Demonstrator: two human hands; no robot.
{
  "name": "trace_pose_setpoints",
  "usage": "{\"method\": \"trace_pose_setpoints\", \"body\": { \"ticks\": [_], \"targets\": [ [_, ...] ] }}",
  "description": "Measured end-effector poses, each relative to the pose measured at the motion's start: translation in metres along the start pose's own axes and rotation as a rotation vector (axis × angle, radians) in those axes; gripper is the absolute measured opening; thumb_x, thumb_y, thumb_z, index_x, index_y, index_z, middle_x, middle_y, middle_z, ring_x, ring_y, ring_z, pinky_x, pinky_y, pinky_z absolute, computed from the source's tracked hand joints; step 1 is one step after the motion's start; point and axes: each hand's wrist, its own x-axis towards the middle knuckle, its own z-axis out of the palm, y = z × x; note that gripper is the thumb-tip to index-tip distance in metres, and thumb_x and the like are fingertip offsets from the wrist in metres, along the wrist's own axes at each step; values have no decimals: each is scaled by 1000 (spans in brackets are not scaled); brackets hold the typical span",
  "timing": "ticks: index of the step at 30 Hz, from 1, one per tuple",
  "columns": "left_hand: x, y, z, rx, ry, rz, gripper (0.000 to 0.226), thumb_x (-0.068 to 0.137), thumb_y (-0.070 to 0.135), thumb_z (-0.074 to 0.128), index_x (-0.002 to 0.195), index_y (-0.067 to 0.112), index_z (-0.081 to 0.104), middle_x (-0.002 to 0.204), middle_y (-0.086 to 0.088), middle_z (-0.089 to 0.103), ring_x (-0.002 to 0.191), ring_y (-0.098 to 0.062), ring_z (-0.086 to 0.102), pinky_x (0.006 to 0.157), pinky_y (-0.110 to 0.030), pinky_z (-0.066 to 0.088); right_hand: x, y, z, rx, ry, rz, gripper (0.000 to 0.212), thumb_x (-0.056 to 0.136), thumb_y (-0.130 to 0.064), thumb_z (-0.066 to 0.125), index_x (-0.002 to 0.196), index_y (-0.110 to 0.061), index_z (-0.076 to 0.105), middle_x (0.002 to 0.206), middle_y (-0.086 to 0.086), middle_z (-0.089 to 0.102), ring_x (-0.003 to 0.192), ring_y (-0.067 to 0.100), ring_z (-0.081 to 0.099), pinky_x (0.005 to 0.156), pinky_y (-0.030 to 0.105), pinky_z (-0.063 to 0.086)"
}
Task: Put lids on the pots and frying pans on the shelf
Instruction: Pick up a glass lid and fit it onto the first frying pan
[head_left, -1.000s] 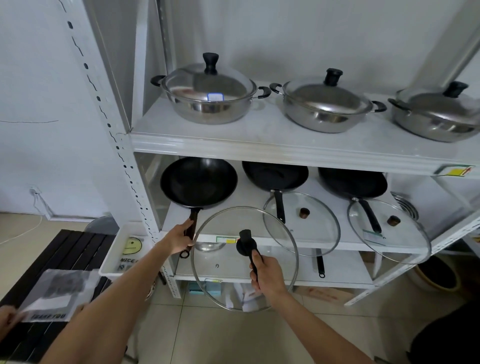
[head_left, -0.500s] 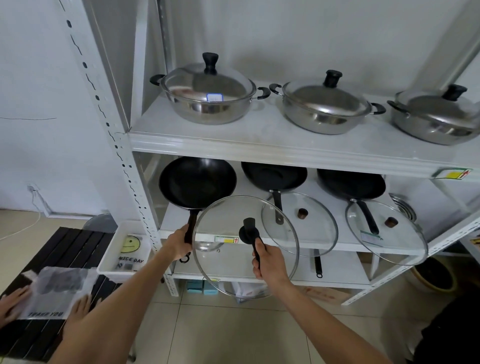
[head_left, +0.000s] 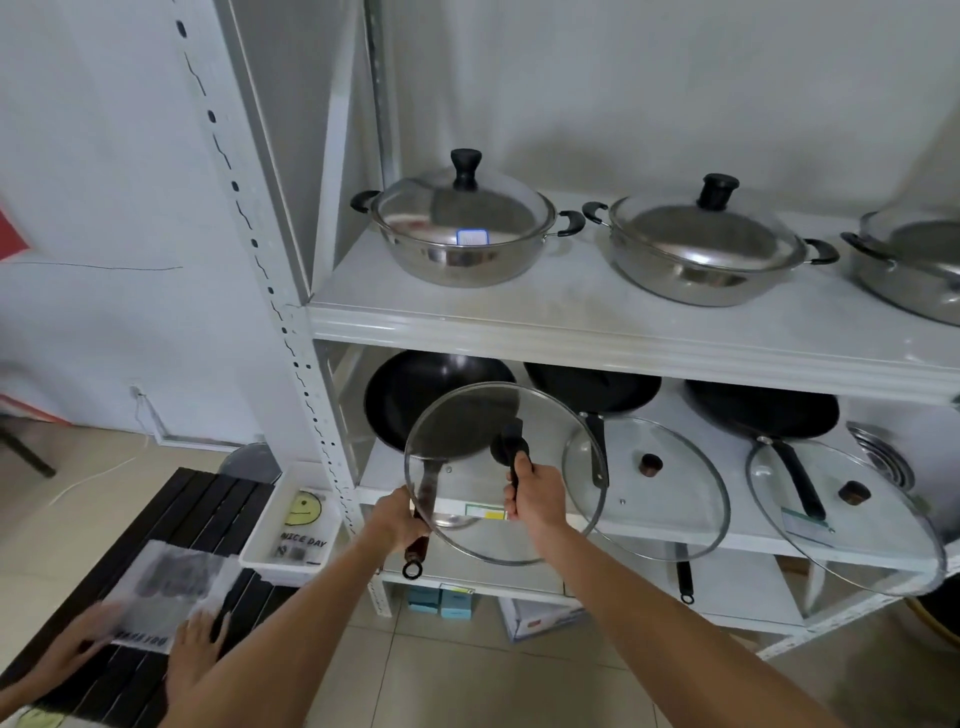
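The white shelf (head_left: 597, 332) carries three lidded steel pots (head_left: 460, 254) above, three black frying pans (head_left: 758, 415) and two glass lids (head_left: 670, 514) below.

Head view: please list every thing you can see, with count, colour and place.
Steel pots with lids: three, silver, top shelf.
Frying pans: three, black, middle shelf.
Held glass lid: one, clear, in front of left pan.
Other glass lids: two, clear, leaning at middle shelf edge.
Shelf: one, white.
Tray: one, white, on black slatted table.
Bag: one, translucent, under another person's hands.
Left hand: grips left pan's handle.
Right hand: grips held lid's knob.
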Motion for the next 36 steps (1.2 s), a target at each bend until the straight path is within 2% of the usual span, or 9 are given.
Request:
{"method": "trace_pose_setpoints", "body": {
  "ticks": [4,7,10,14,18,20,26,31,36],
  "targets": [
    [6,-1,-2,16,-97,17,69,76,27,81,135,12,48,121,-9,67,103,-23,66,87,-28,55,39,-3,28,1,-4,5,37,102,-34,49,81,-6,60,62,7,57,44,14,49,40,23,41],
    [17,-7,8,-10,-141,57,65,78,21,79,134,16,46,119,-9,66,103,-25,66,88,-32,58,69,-3,49,-18,-2,4,35,102,-35,50,87,-5,60,65,7,58,45,13,51,40,21,42],
    [32,-14,14,-39,-117,76,67,78,22,77,136,17,46,119,-9,64,105,-26,64,86,-30,55,94,-7,70,-5,-17,14,31,103,-30,49,88,-4,58,65,7,55,44,13,49,35,19,38],
    [45,-13,18,-26,-43,102,43,81,26,71,119,11,57,98,-2,62,91,-20,62,80,-28,53,127,-9,100,-96,-43,-7,35,103,-35,47,86,-6,58,63,6,56,47,15,50,42,25,42],
    [54,-13,19,-50,-38,123,34,81,28,69,109,13,58,97,-3,65,89,-19,64,79,-28,54,155,-9,124,-113,-41,-21,35,101,-36,51,95,-3,63,67,5,59,48,13,53,42,23,46],
    [59,-17,17,-46,-27,140,31,81,28,69,106,13,57,94,-2,63,86,-18,62,73,-24,52,164,-10,133,-101,-46,-25,32,101,-35,51,95,-6,61,67,5,58,47,12,52,40,21,45],
    [68,-26,16,-33,-18,162,34,84,29,68,111,12,57,92,1,59,82,-15,58,56,-12,38,182,-16,153,-63,-64,-20,32,103,-34,48,83,-10,54,63,6,54,45,14,49,39,24,40],
    [71,-27,18,-52,-13,159,36,83,30,68,113,12,57,97,-2,63,85,-17,63,58,-12,41,192,-23,157,-87,-2,-22,31,103,-32,48,83,-9,53,63,8,54,45,15,47,38,24,40],
    [73,-26,14,-51,-42,157,41,84,31,69,118,13,55,101,-1,62,87,-16,61,61,-12,42,197,-24,157,-96,-36,-20,31,103,-34,47,86,-8,54,65,8,55,47,15,49,44,27,42]
  ]
}}
